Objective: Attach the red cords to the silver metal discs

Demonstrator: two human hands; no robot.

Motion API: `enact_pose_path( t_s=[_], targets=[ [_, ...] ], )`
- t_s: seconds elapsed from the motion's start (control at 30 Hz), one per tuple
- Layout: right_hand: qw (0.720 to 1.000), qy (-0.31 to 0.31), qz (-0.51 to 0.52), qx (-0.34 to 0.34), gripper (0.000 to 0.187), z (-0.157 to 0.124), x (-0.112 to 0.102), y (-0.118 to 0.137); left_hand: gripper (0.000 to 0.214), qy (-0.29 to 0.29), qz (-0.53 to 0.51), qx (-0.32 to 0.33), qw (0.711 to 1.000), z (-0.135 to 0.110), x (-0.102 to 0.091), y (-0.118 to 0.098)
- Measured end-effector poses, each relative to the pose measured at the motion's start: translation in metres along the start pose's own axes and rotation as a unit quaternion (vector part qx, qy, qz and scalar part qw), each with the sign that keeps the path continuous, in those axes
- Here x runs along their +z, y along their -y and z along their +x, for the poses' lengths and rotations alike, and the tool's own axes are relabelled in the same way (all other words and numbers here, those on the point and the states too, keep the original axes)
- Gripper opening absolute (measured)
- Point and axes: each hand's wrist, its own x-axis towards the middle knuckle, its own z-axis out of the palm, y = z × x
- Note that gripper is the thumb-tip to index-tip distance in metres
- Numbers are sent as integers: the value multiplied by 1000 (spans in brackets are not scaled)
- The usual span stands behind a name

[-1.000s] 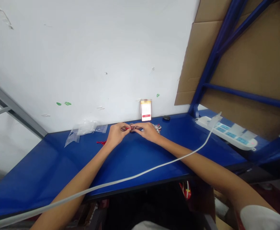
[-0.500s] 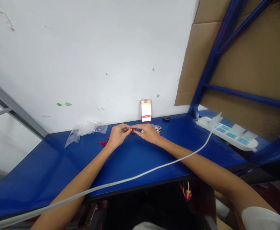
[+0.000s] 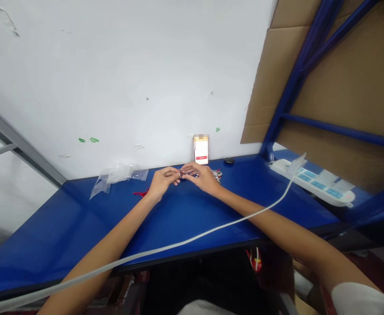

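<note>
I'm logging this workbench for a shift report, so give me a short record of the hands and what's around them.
Left hand: fingertips on a small metal-and-red piece
Right hand: fingertips on the same piece
Things nearby: red cord, metal parts, plastic bag
Surface: blue tabletop
Rest: upright phone, black round object, power strip, white cable

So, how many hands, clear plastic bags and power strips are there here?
Hands: 2 (left hand, right hand)
Clear plastic bag: 1
Power strip: 1
Total: 4
</note>
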Motion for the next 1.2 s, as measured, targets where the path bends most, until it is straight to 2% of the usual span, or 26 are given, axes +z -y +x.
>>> enact_pose_path(
  t_s=[0.07,0.17,0.27,0.37,0.47,0.57,0.67,0.8,0.93,1.07,1.2],
  targets=[
    [1000,0,11,4,19,2,-1,4,41,25,-61,-23,998,-1,0,2],
    [1000,3,5,-27,12,3,-4,7,38,52,-117,-49,991,-2,0,8],
    [998,5,-28,-61,12,4,-10,6,38,70,-111,-63,989,-2,-1,11],
    [989,46,-104,-92,13,6,-19,4,41,91,-78,-64,991,-1,-3,7],
    [971,83,-190,-118,14,7,-27,3,45,55,29,-9,998,-1,-4,0],
    [964,94,-219,-116,14,7,-29,3,40,10,182,96,979,-3,-1,-2],
    [970,95,-202,-100,12,8,-28,1,33,43,256,157,953,-5,4,1],
    [983,105,-138,-53,6,10,-26,-3,25,73,282,183,939,-4,7,6],
    [991,109,-74,-7,3,11,-23,-5,26,39,269,179,946,-3,4,7],
    [993,115,-12,36,24,10,-22,-8,28,15,248,151,957,-4,4,4],
    [989,144,-16,29,24,9,-23,-6,30,-2,220,120,968,-8,7,0]
  ],
)
